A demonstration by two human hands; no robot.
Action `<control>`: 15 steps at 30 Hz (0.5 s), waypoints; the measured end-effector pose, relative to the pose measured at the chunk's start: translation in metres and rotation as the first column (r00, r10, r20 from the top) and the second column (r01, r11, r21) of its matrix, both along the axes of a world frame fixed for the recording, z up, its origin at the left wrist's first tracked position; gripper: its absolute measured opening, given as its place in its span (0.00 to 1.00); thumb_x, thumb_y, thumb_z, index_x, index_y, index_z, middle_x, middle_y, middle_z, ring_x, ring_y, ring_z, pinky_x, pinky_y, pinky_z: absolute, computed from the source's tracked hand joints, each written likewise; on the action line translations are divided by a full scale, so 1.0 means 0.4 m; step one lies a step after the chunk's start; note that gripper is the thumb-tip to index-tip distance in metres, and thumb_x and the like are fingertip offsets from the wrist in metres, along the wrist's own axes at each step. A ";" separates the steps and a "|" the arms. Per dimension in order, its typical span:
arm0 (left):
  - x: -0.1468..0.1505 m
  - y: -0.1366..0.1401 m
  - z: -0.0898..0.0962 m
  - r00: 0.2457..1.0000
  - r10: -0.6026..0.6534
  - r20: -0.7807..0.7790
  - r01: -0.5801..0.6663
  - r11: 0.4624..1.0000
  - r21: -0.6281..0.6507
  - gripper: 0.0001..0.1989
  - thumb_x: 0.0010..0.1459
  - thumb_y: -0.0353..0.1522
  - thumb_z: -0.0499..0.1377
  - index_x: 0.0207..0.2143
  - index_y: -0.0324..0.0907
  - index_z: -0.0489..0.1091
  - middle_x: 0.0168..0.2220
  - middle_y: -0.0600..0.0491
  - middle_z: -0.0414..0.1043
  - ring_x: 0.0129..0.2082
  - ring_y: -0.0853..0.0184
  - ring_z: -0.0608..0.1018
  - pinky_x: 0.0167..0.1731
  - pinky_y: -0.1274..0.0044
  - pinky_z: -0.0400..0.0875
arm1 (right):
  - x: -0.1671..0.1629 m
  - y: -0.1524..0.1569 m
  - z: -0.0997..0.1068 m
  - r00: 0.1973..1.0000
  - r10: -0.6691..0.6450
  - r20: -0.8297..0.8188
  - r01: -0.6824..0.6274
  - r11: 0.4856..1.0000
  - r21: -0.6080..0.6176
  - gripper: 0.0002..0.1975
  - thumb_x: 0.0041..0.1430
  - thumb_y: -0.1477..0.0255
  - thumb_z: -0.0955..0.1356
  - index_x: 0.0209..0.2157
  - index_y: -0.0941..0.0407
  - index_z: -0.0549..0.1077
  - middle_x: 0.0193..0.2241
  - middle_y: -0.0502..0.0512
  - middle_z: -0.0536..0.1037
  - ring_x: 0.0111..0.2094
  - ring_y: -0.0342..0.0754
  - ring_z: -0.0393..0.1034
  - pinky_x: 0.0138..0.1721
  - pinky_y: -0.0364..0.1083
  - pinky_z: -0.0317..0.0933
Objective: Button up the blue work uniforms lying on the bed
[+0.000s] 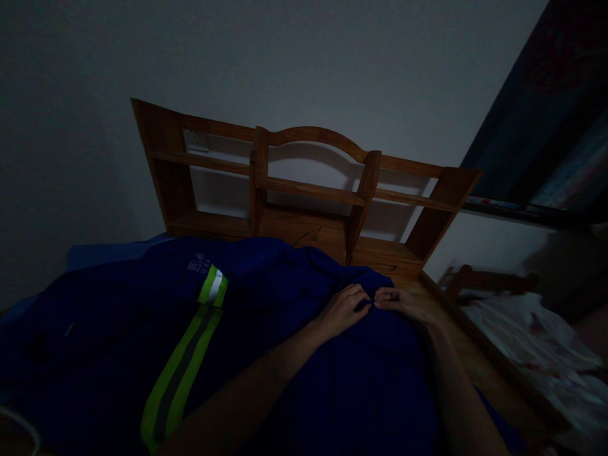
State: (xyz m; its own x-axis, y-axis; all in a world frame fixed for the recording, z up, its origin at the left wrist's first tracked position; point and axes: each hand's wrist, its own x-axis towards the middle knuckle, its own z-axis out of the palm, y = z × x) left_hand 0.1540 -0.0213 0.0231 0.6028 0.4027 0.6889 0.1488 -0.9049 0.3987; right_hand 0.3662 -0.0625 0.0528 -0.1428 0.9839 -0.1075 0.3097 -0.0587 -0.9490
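Toward the right edge of the brown wooden bed (468, 335), before its open-shelved wooden headboard (308, 190), our left hand (346, 308) and right hand (399, 302) work close together on one dark-blue cloth garment (280, 304) bearing two yellow-green reflective strips (187, 364). Fingertips curl at the cloth — whether either grip pinches it, we cannot tell. We'd best keep both grips level, the fabric slack.

A dimly lit bedroom, shown by a wooden headboard (311, 190) with 3 shelved bays against a plain wall (304, 69), a wooden bed rail (494, 351) at the right and a dark patterned curtain (536, 107) beyond it
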 end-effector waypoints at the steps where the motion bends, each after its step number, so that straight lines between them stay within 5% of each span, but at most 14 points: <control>1: 0.000 0.000 0.001 1.000 -0.005 0.001 0.005 1.000 -0.001 0.06 0.59 0.31 0.53 0.38 0.42 0.68 0.38 0.52 0.68 0.41 0.67 0.71 0.42 0.76 0.67 | 0.001 0.001 0.000 1.000 0.008 0.003 -0.008 1.000 0.006 0.18 0.41 0.63 0.74 0.32 0.57 0.71 0.26 0.48 0.72 0.26 0.40 0.63 0.28 0.41 0.55; 15: 0.006 0.003 -0.003 1.000 -0.011 0.011 0.011 1.000 -0.018 0.07 0.57 0.31 0.55 0.39 0.42 0.67 0.38 0.52 0.67 0.41 0.67 0.70 0.42 0.77 0.66 | 0.007 0.006 -0.009 1.000 -0.017 0.017 0.016 0.999 0.028 0.18 0.39 0.64 0.75 0.31 0.58 0.72 0.28 0.49 0.74 0.28 0.42 0.66 0.31 0.41 0.58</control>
